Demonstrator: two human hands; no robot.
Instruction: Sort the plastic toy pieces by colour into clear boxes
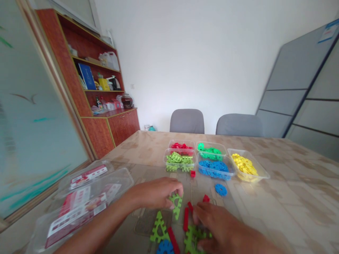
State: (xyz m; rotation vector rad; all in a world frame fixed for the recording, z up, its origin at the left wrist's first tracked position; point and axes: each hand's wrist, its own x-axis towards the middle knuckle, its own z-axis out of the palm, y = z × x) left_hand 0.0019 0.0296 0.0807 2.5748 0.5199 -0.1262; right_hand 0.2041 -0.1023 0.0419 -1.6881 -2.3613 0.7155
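My left hand [161,192] is closed in a pinch on a light-green triangular building piece [177,208] with toothed edges. It is tilted up, its narrow end pointing down at the table. Low on the right, my right hand [215,224] curls over a green toothed building piece [191,241], thumb on the near side, fingers at its far edge. The fingers partly hide that piece. A small red piece [190,206] touches or nearly touches the fingertips. Between the hands lie a red strip [185,219], another green triangle [159,229], a second red strip [173,240] and a blue notched disc [165,247].
Clear tubs hold red pieces [181,146], light-green pieces [179,162], green discs [212,153], blue discs [214,168] and yellow discs [245,165]. A loose blue disc [220,189] and red block [192,174] lie before them. Clear lids [119,176] lie left; two chairs [186,120] stand behind.
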